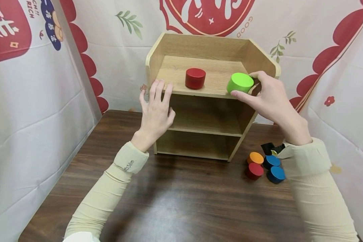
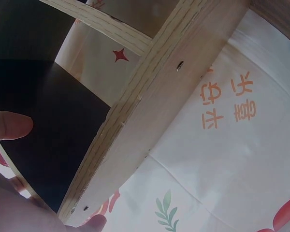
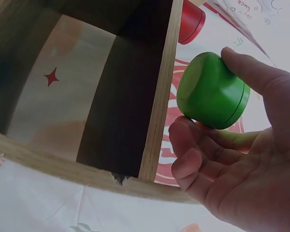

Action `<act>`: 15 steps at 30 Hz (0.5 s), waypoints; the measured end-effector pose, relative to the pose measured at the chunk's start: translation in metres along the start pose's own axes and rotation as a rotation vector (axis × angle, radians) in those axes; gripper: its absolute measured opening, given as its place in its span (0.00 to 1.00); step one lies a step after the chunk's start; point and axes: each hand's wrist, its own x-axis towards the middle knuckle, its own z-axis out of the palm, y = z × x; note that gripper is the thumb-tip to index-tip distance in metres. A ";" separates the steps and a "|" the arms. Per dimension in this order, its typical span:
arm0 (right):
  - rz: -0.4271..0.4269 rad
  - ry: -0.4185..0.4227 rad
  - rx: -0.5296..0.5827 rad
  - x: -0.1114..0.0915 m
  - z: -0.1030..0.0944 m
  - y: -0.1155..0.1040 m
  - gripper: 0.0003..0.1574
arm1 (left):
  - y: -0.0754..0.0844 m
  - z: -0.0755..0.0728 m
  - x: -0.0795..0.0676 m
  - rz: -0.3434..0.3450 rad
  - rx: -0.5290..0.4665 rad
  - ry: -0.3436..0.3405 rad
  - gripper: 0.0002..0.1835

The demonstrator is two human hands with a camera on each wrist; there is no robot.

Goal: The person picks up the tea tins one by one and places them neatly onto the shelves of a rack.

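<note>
A small wooden shelf [image 1: 196, 131] stands on the dark table, and a round red tin [image 1: 195, 78] sits on its top board. Over the right part of that board, my right hand [image 1: 272, 95] pinches a round green tin [image 1: 239, 84] between thumb and fingers. In the right wrist view the green tin [image 3: 212, 92] shows its rounded base, with the thumb on one side and the fingers on the other. My left hand [image 1: 156, 112] rests on the front left edge of the top board, its fingers spread.
Right of the shelf, on the table [image 1: 181, 201], sit an orange tin [image 1: 255, 158], a red tin [image 1: 255, 171] and two blue tins [image 1: 276, 174]. A black object [image 1: 268, 148] lies behind them, partly covered by the right sleeve. Printed cloth [image 1: 115, 67] hangs around the table.
</note>
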 end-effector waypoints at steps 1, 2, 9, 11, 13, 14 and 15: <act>0.002 -0.007 0.000 0.002 0.000 -0.001 0.43 | 0.000 0.000 0.000 0.000 -0.001 0.001 0.40; 0.002 -0.010 -0.002 0.004 0.001 -0.002 0.43 | 0.000 -0.001 0.000 0.000 0.000 0.003 0.40; 0.027 -0.055 0.023 0.015 0.006 -0.005 0.45 | 0.001 -0.001 0.000 0.003 0.005 0.010 0.39; 0.034 -0.066 0.030 0.018 0.008 -0.005 0.45 | 0.001 -0.002 0.000 0.003 0.004 0.009 0.38; 0.039 -0.071 0.034 0.021 0.010 -0.006 0.45 | 0.001 -0.002 -0.001 0.003 0.005 0.008 0.38; 0.041 -0.074 0.034 0.022 0.011 -0.006 0.45 | 0.001 -0.002 -0.001 0.003 0.005 0.009 0.38; 0.044 -0.078 0.033 0.023 0.011 -0.005 0.45 | 0.001 -0.002 -0.001 0.003 0.006 0.009 0.38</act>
